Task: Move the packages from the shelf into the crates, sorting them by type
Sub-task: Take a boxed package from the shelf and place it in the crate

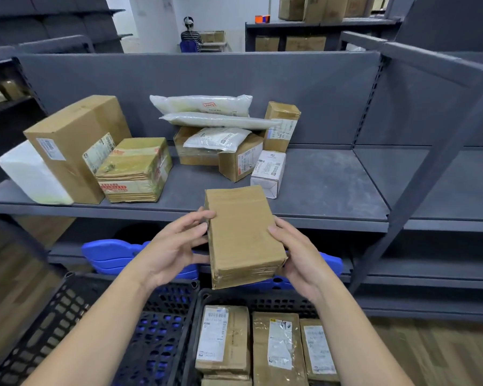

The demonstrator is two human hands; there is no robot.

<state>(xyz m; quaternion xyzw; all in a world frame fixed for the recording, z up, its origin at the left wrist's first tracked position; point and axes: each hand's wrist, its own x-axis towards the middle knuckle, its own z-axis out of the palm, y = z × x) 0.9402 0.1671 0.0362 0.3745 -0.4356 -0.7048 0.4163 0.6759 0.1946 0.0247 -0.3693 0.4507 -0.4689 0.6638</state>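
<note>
Black crate (262,300) below fingers (204,216): labelled cardboard boxes (223,338) laid inside. Plain cardboard box (243,235) gripped between left hand (176,246) and right hand (299,260), fingers curled round its sides.

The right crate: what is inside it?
Three brown labelled cardboard boxes lie side by side in the right crate. A fourth box shows partly at the bottom. Anything beneath them is covered.

Both forearms reach forward; the left hand (176,246) and the right hand (299,257) grip opposite sides of a cardboard box (243,235).
</note>
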